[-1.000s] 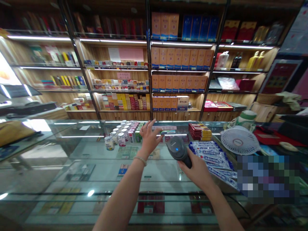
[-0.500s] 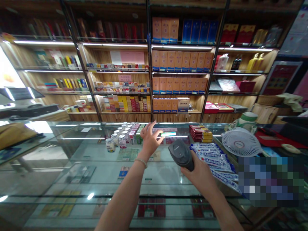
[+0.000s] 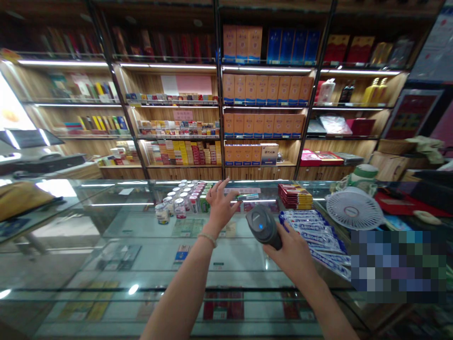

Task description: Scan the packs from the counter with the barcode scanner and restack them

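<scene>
My left hand (image 3: 221, 208) pinches one end of a slim green-and-white pack (image 3: 247, 197) between thumb and fingers, above the glass counter (image 3: 148, 241). Its other fingers are spread upward. My right hand (image 3: 292, 248) is wrapped round the handle of a dark grey handheld scanner (image 3: 262, 224); a small blue light glows on the scanner's top. The scanner's head is just below and to the right of the pack, and the two appear apart.
Several jars (image 3: 180, 208) and small packs stand left of my left hand. Blue-and-white packets (image 3: 318, 231), a stack of red-and-yellow packs (image 3: 295, 196) and a white fan (image 3: 354, 209) are on the right. Stocked shelves (image 3: 267, 108) line the wall behind.
The scanner's blue light has come on, and the bright glow on the pack has gone. My right hand and the scanner have shifted slightly left.
</scene>
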The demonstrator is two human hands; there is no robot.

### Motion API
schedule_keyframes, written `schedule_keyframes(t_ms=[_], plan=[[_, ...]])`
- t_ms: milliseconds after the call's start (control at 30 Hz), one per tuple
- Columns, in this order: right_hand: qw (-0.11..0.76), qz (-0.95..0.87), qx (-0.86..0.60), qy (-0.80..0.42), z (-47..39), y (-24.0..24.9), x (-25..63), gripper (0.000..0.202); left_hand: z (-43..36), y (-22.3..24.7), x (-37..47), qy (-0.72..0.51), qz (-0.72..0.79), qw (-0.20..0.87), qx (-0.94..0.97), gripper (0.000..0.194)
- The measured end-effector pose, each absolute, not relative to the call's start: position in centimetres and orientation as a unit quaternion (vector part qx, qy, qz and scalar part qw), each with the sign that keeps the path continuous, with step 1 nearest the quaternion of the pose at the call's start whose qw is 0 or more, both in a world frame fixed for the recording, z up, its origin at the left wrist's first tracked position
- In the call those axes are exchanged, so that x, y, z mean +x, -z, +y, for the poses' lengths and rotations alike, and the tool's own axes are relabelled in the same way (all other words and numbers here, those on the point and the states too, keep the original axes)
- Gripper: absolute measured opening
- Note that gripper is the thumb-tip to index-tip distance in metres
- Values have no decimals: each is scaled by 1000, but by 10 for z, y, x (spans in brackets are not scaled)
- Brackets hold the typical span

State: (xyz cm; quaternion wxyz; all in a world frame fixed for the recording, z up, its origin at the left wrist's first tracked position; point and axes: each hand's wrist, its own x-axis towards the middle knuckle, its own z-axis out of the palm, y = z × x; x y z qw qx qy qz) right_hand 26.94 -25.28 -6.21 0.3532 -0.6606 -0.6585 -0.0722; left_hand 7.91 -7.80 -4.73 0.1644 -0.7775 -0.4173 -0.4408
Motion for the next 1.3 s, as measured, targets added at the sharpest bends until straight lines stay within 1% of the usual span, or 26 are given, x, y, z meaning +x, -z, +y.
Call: schedule_keyframes(t_ms=[167,300,433,667,867,1067,1167,1300], plan=[[334,-696,-621,131,-245,65,268,35,-78,48,79,446,-417,171,-774,21],[308,-690,-629,186,-237,69,265,35,-79,48,78,446,-417,174,-773,21],[279,-693,-634,198,-229,79,263,42,-79,48,78,446,-415,179,-772,20],[240,-691,-647,213,-222,90,257,40,-78,48,78,449,-409,182,-773,18],[222,-701,-647,203,-218,94,257,44,-77,48,78,446,-407,166,-779,20],[204,-714,-645,178,-219,93,259,44,-76,48,79,448,-405,162,-781,18],[183,-731,-641,145,-223,90,260,51,-77,48,79,446,-408,156,-781,19],[153,-757,-627,97,-230,88,263,66,-77,47,78,446,-408,156,-781,19]])
